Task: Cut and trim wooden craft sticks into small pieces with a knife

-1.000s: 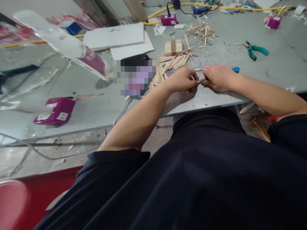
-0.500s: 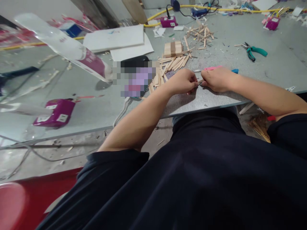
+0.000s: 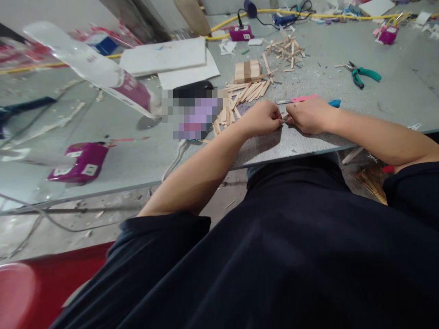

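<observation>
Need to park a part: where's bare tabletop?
Mostly bare: between the green pliers and right forearm; also between the left-side purple box and white cable. Crowded: beyond the left hand, with loose sticks and a banded stick bundle.

Purple box (image 3: 95, 156), front left of bench (image 3: 404, 98); maroon-labelled bottle (image 3: 127, 87) behind it; green-handled pliers (image 3: 369, 72) at right; yellow cable (image 3: 343, 16) along back.

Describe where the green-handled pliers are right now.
In the head view, the green-handled pliers lie on the grey table at upper right, beyond the right hand and right of the banded bundle of wooden sticks.
</observation>
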The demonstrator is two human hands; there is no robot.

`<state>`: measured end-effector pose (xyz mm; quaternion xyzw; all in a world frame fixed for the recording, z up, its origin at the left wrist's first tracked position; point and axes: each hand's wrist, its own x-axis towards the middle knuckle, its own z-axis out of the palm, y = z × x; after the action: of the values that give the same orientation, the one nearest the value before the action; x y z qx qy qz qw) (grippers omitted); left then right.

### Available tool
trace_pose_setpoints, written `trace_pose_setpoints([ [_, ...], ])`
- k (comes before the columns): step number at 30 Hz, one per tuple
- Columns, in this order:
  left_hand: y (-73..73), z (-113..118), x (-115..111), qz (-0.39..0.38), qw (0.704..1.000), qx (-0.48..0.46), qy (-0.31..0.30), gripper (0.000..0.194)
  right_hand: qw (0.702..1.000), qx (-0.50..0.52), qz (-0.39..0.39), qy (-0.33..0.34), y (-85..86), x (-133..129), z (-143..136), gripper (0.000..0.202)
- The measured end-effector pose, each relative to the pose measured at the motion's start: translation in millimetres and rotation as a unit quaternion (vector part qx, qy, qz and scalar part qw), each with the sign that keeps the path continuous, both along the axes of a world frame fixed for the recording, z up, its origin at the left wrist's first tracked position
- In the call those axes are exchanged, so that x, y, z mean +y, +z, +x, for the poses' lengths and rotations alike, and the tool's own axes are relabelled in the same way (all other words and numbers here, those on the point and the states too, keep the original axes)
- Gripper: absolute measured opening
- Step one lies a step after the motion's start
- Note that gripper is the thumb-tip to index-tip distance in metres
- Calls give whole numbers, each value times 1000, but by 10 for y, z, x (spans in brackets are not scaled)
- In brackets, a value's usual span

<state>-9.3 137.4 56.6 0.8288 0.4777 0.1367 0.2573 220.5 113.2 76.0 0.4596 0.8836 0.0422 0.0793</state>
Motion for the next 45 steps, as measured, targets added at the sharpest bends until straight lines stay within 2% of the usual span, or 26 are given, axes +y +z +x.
trace_pose_setpoints([
  [5,-3,-9,8,-5,1000,-13,-10,2,1000,-13,0,-20,16,-42,-34,52],
  [23,3,5,24,-7,1000,-13,-6,5,1000,-2,14,-15,-49,-33,-25,56],
  [29,35,28,-3,-15,1000,-11,4,10,1000,15,12,-20,-66,-30,-17,54],
  [35,18,17,18,-11,1000,-9,-4,4,999,24,-9,-25,-30,-45,-9,53],
  [45,32,17,2,-21,1000,-10,0,6,999,36,19,-36,-79,-39,-6,46],
])
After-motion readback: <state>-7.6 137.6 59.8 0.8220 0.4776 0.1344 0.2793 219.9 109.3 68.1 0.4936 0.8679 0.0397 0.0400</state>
